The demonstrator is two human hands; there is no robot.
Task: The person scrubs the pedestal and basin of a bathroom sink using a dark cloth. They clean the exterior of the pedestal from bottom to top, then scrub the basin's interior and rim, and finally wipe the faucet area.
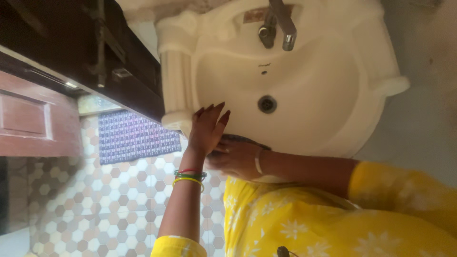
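Our left hand [207,128] lies flat against the front rim of the cream washbasin [304,90], its grip released: the fingers [209,112] are spread and straight, their tips resting on the rim's edge, closing on nothing. On that wrist we see a stack of green, red and yellow bangles [189,176].

Just beside the left hand, touching it at the thumb side, our right hand [235,159] presses a dark cloth [240,139] against the basin's rim. Its grip is curled over the cloth, holding it down on the basin; most of the cloth is hidden under the fingers, so we cannot tell its full shape. A pale bangle [258,162] sits on this wrist, and the yellow flowered sleeve [404,190] runs back from it.

Beyond both hands, inside the bowl, the round metal drain [267,103] lies near the left fingertips. Farther off, at the far rim, stands the metal tap [281,21].

Away from the left hand, on the side opposite the bowl, a dark patterned mat [135,135] lies on the hexagon-tiled floor [95,200], and past it we see a dark wooden cabinet [81,47].
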